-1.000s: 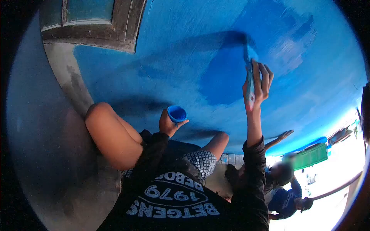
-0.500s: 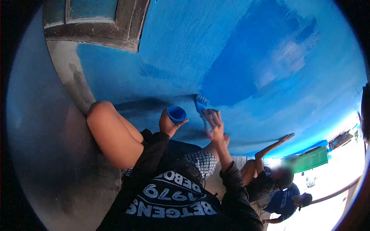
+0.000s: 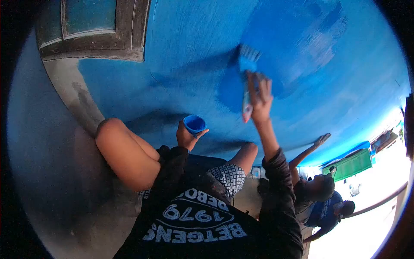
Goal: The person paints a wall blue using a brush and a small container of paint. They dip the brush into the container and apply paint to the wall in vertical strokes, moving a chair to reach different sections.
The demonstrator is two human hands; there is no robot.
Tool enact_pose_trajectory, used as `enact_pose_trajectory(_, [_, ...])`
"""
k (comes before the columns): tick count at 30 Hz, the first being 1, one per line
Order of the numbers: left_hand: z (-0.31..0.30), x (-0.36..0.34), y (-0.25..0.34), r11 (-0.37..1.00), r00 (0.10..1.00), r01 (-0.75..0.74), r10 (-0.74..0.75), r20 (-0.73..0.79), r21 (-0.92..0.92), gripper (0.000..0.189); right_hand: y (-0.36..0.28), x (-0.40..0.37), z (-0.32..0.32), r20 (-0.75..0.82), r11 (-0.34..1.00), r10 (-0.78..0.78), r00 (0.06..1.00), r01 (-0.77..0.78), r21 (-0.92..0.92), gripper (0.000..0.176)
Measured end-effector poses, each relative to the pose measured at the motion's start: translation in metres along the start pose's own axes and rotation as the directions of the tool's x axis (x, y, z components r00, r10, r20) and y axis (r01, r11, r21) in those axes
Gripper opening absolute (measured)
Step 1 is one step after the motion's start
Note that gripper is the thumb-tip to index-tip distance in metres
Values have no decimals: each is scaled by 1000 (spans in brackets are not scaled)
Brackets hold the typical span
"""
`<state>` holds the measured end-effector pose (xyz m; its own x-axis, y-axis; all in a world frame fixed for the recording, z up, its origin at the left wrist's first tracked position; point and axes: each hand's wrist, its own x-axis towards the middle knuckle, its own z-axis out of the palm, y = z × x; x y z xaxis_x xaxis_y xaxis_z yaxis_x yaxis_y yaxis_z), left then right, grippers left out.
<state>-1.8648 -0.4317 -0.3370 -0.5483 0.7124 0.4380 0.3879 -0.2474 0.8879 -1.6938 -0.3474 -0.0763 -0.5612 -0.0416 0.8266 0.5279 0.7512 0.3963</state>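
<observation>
My left hand (image 3: 188, 137) is closed around a small cup of blue paint (image 3: 195, 124), held low near the wall above my lap. My right hand (image 3: 259, 97) grips a paintbrush (image 3: 248, 64) by its handle, the wide bristles pointing up at the wall. Blue colours the bristles, and they overlap the edge of a darker blue patch (image 3: 276, 47). Lighter blue paint covers the wall (image 3: 185, 82) around that patch, with brush strokes showing in it.
A worn wooden frame (image 3: 137, 39) with panels is set in the wall at upper left. To the right, one person (image 3: 319, 190) reaches a hand to the wall, with another person (image 3: 330, 211) behind. Green cloth (image 3: 351, 166) hangs beyond them.
My right hand has moved the paintbrush up and slightly right along the wall, onto the darker patch. The cup in my left hand has stayed nearly in place.
</observation>
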Motion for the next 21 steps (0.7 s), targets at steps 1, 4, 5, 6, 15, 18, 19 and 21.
enact_pose_trajectory(1, [0, 0, -1, 1000, 1000, 17, -18, -12, -26, 77, -11, -23, 12, 45, 1000, 5, 999, -5, 15, 52])
enact_pose_trajectory(4, [1, -1, -2, 995, 999, 0, 4, -42, 103, 78, -51, -102, 36, 296, 994, 35, 955, -65, 91, 54])
enact_pose_trajectory(5, [2, 0, -5, 995, 999, -6, 11, -46, 103, 78, -67, -109, 32, 347, 991, 55, 936, -94, 94, 56])
enact_pose_trajectory(6, [4, -1, -9, 999, 996, 50, -51, -73, -16, 77, -75, -123, 37, 381, 984, 88, 920, -139, 110, 60])
enact_pose_trajectory(15, [-12, 7, 20, 997, 997, 14, -9, 71, -69, 89, -116, -107, -37, 246, 372, 832, 498, -829, 418, 26])
enact_pose_trajectory(18, [-16, 10, 30, 982, 954, -187, 182, 237, -1, 94, -127, -118, -64, 373, -192, 927, 42, -801, 567, 26])
enact_pose_trajectory(19, [-18, 12, 33, 949, 908, -311, 282, 310, 45, 96, -125, -116, -68, 378, -206, 925, 29, -800, 563, 26])
enact_pose_trajectory(21, [-20, 11, 37, 962, 889, -271, 255, 380, -12, 104, -121, -111, -78, 390, -207, 919, 56, -772, 600, 36])
